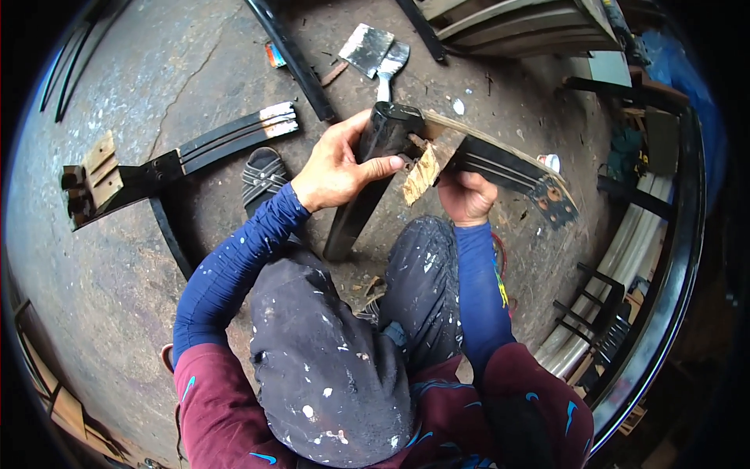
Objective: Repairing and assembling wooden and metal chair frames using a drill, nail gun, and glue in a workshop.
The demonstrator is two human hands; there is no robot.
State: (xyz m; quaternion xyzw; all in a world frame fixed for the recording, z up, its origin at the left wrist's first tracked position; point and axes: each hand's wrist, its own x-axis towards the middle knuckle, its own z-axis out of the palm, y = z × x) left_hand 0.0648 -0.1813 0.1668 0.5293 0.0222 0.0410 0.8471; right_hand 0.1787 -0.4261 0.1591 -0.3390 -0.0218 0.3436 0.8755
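Trousers (332,352) nearest. Left hand (336,166) wraps black post (354,221); right hand (467,195) half-curled by splintered wood (423,177), hold unclear. I judge board (500,166) attached, wood untrimmed.

Black post (358,215), blue sleeves (234,262), maroon shirt (220,410), white-spattered dark trousers (312,336)

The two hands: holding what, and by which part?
The left hand grips the black post near its top end; the right hand meets the edge of the grooved board, its grip partly hidden.
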